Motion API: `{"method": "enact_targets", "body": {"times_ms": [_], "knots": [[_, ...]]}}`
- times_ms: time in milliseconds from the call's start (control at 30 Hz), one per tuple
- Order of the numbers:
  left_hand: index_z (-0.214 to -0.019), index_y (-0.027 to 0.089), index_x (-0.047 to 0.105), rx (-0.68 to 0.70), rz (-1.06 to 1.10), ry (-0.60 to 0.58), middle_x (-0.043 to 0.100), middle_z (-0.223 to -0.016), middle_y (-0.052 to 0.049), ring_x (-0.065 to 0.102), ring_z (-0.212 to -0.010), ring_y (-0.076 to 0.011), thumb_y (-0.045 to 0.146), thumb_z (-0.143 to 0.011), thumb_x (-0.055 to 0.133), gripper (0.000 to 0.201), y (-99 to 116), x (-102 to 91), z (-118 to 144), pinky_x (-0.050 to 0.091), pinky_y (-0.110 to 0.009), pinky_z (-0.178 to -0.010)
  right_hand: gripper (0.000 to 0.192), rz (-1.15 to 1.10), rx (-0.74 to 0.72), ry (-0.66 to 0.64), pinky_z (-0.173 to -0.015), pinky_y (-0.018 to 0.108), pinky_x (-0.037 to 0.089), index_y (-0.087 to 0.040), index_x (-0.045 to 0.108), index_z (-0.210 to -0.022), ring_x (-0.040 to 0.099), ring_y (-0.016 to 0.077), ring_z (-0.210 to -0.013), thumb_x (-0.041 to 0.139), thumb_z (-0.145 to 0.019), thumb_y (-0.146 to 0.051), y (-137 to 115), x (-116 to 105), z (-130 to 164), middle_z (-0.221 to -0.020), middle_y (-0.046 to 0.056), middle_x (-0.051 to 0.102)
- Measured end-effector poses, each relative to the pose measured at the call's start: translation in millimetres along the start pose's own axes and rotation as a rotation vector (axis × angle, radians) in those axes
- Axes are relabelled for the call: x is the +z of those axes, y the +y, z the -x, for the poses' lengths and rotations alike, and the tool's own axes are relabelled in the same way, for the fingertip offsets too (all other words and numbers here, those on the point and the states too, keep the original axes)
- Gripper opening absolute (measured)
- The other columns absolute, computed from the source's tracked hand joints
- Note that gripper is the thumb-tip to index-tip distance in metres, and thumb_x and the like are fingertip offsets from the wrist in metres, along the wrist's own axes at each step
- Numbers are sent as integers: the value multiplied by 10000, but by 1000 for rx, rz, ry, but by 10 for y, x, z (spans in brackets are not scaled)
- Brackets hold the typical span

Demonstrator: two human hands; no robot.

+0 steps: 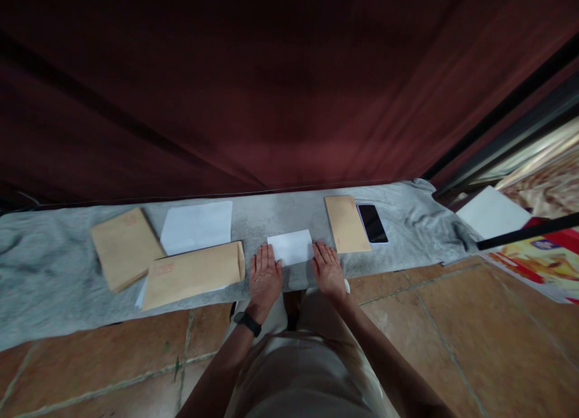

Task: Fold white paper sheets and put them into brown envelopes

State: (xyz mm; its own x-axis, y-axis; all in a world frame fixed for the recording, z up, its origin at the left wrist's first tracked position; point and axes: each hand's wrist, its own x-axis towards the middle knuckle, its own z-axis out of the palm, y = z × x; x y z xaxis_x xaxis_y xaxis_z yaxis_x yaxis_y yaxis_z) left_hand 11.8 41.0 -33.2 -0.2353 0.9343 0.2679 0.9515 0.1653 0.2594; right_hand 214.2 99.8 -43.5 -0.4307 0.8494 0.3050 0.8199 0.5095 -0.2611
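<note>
A small white sheet of paper, perhaps folded, lies flat on the grey cloth in front of me. My left hand rests at its left edge, fingers stretched out and flat. At the right edge lies my right hand, also flat with the fingers extended. To the left, a brown envelope lies with its open end toward my left hand, partly over a white paper sheet. More brown envelopes are stacked farther left. Right of my right hand is a single brown envelope.
A phone with a dark screen lies beside the right envelope. The grey cloth covers a long narrow surface against a dark red curtain. A black bar, a white sheet and a colourful printed box are at far right.
</note>
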Motion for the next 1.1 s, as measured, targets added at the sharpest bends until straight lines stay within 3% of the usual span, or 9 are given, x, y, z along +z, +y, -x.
{"method": "enact_targets", "body": {"times_ms": [133, 367, 567, 667, 767, 933, 1100], "knots": [[-1538, 18, 395, 3, -4, 6, 407, -1592, -227, 367, -1506, -326, 316, -1037, 333, 586, -2, 12, 4, 289, -541, -1237, 495, -20, -115, -34, -1231, 469, 307, -157, 452, -1540, 448, 249, -1454, 410, -1061, -273, -81, -29, 64, -1563, 111, 498], [-1551, 38, 374, -9, 11, 5, 398, -1601, -226, 330, -1525, -318, 319, -1039, 339, 585, 3, -32, 32, 293, -550, -1239, 506, -8, -106, -42, -1231, 464, 293, -133, 425, -1550, 436, 242, -1462, 394, -1070, -291, -94, -30, 200, -1563, 123, 492], [-1579, 86, 321, 160, 56, -66, 359, -1645, -152, 266, -1554, -256, 293, -1042, 329, 576, 351, -29, -41, 296, -485, -1260, 504, 38, -108, -46, -1225, 460, 288, -129, 441, -1542, 431, 252, -1463, 396, -1061, -273, -92, -15, 219, -1557, 125, 501], [-1552, 43, 360, 169, 25, -144, 352, -1642, -177, 271, -1552, -263, 331, -1049, 332, 581, 458, 26, -136, 277, -470, -1268, 501, 48, -109, -41, -1224, 461, 286, -129, 443, -1541, 439, 251, -1456, 391, -1060, -259, -98, -15, 220, -1554, 129, 504], [-1550, 37, 364, 134, -12, -187, 343, -1642, -185, 265, -1553, -268, 341, -1045, 348, 590, 391, 65, -187, 266, -475, -1266, 498, 34, -115, -42, -1221, 474, 288, -129, 441, -1540, 434, 253, -1459, 384, -1064, -263, -94, -15, 227, -1554, 130, 503], [-1559, 39, 351, 97, -11, -155, 350, -1636, -195, 271, -1551, -275, 343, -1042, 342, 600, 174, 38, -115, 270, -479, -1260, 507, 7, -102, -40, -1217, 490, 292, -136, 423, -1550, 429, 264, -1463, 385, -1063, -267, -98, -16, 230, -1562, 131, 492], [-1547, 51, 377, 94, 17, -142, 345, -1639, -194, 253, -1558, -286, 312, -1034, 348, 577, 148, -21, -169, 251, -511, -1265, 513, -1, -94, -47, -1215, 489, 296, -145, 411, -1559, 438, 261, -1458, 387, -1060, -264, -111, -35, 218, -1560, 135, 495]]}}
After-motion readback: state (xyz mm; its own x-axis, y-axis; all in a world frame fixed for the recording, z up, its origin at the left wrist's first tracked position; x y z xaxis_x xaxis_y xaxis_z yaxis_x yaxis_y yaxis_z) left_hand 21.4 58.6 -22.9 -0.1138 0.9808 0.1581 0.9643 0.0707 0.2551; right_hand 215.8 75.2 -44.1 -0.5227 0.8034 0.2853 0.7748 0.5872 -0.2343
